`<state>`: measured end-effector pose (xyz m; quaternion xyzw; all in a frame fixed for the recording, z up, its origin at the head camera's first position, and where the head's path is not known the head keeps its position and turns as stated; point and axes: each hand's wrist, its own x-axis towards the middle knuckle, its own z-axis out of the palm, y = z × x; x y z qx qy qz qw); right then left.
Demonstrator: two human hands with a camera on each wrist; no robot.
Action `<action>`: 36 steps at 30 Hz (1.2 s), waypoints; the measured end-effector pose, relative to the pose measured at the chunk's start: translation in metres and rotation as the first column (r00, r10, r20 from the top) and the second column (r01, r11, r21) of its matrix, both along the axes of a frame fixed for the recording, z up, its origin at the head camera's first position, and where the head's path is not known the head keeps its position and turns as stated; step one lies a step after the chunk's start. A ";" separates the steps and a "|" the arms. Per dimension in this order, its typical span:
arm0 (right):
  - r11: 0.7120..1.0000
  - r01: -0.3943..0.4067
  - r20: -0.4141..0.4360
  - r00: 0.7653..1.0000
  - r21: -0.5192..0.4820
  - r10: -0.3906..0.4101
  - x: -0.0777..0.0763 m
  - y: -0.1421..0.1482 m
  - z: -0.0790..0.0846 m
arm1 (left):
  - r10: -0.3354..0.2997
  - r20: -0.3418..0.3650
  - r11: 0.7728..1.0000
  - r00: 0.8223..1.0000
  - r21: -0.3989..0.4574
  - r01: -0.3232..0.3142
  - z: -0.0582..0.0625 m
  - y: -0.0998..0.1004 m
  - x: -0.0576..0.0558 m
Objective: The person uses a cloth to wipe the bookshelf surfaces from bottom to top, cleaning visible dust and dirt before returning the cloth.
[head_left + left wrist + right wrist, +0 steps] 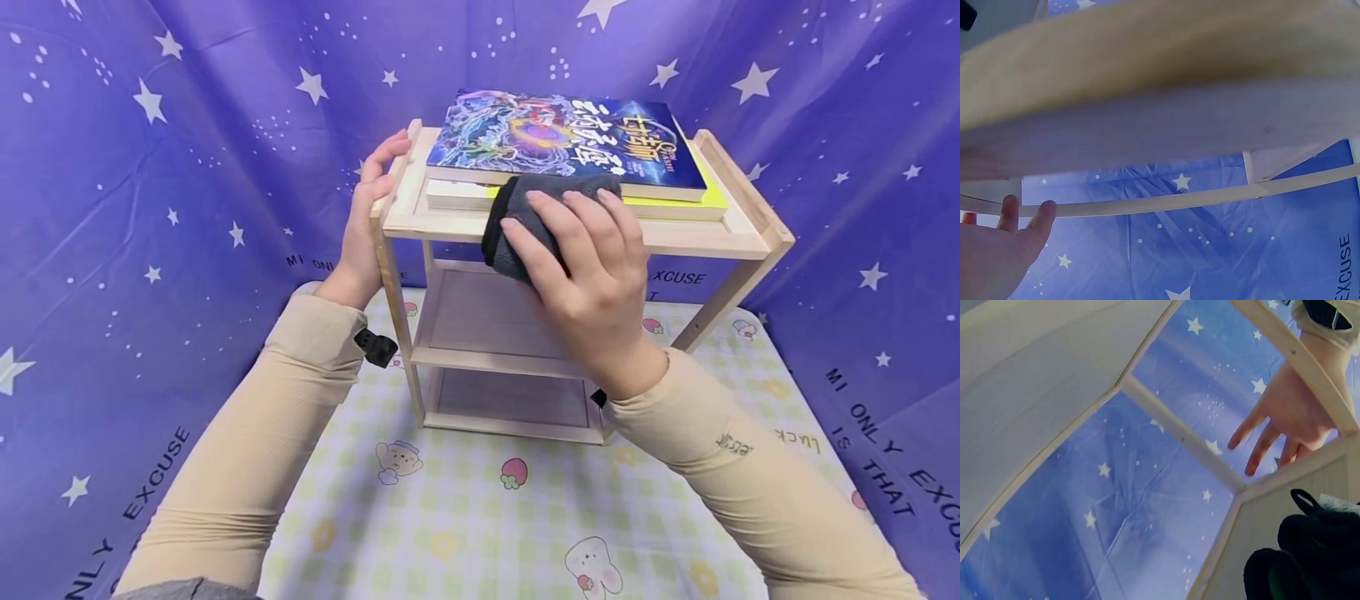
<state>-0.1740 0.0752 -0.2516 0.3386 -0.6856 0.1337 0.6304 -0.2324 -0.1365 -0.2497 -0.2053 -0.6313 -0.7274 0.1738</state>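
A small wooden shelf rack [495, 360] with three tiers stands before me. My right hand [600, 267] holds a folded grey cloth [555, 200] with a black edge against the front of the top tier, its fingers spread over the cloth. From below, in the right wrist view, the cloth [1285, 562] looks dark and bunched, with a small loop and a white label. My left hand [367, 217] rests on the left side of the top tier, fingertips at the side rail [397, 167]. In the right wrist view the left hand's fingers [1263, 450] are extended and apart.
Two stacked books lie on the top tier: a blue illustrated book [540, 137] over a yellow-covered book [457, 193]. The rack stands on a checked tablecloth [450, 517]. Purple star-patterned curtains [225, 100] enclose the back and sides.
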 end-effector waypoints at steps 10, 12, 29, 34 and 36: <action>0.997 0.054 -0.052 0.997 0.058 -0.051 -0.002 -0.025 0.002 | 0.010 -0.007 1.000 1.000 0.012 -0.010 0.001 0.001 0.001; 0.996 0.059 -0.063 0.997 0.064 -0.055 -0.003 -0.030 0.002 | 0.009 -0.004 1.000 1.000 0.009 -0.009 0.001 0.001 0.002; 0.990 0.092 -0.137 0.988 0.107 -0.077 -0.008 -0.068 0.003 | -0.021 -0.009 0.999 1.000 0.033 0.021 0.000 0.001 0.001; 0.989 0.102 -0.125 0.988 0.106 -0.088 -0.007 -0.070 0.003 | -0.024 0.001 0.999 1.000 0.035 0.024 0.000 0.001 0.001; 0.988 0.106 -0.115 0.989 0.108 -0.093 -0.006 -0.071 0.004 | -0.023 0.005 0.999 1.000 0.038 0.023 0.000 0.000 0.001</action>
